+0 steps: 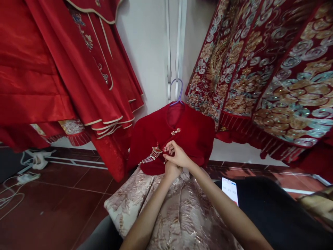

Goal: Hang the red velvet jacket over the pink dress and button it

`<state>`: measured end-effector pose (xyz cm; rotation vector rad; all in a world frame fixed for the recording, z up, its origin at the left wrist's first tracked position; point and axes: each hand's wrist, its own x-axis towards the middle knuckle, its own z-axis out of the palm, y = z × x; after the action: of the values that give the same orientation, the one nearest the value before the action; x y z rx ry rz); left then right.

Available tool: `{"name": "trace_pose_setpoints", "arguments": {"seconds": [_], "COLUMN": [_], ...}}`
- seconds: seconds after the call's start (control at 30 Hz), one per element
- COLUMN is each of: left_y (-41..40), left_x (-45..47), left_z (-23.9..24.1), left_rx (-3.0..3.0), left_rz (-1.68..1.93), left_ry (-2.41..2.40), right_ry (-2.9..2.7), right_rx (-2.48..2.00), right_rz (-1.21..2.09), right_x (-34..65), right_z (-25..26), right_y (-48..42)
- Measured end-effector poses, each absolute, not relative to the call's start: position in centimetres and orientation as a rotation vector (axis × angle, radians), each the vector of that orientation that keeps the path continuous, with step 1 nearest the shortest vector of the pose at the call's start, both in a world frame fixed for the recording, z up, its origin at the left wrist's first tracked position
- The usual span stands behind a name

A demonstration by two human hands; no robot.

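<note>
A small red jacket [192,135] hangs on a purple hanger [177,93] in front of me, over a pale pink brocade skirt [179,211]. A beaded tassel ornament [153,154] and a jewelled clasp [176,131] sit on the jacket's front. My right hand [178,154] pinches the jacket's front edge beside the tassel, fingers closed. My left hand [172,171] is just below it, mostly hidden behind the right hand, pressed against the jacket's hem.
Red satin robes [65,69] hang at the left. A heavily embroidered red and gold garment [273,69] hangs at the right. A lit phone [230,189] rests on my dark lap. White cables and a charger [28,166] lie on the red tiled floor.
</note>
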<state>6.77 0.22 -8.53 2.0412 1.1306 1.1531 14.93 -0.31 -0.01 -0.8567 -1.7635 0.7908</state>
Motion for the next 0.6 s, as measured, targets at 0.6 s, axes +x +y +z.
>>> {"name": "trace_pose_setpoints", "arguments": {"seconds": [0.6], "left_y": [1.3], "left_x": [1.3], "left_z": [-5.1], "left_rx": [1.398], "left_rz": [2.027], "left_ry": [1.403], "right_ry": [-1.611], "right_rx": [-0.998], "right_rz": [0.717], "right_x": [14.7], "right_z": [-1.0], "right_y": [2.5]}}
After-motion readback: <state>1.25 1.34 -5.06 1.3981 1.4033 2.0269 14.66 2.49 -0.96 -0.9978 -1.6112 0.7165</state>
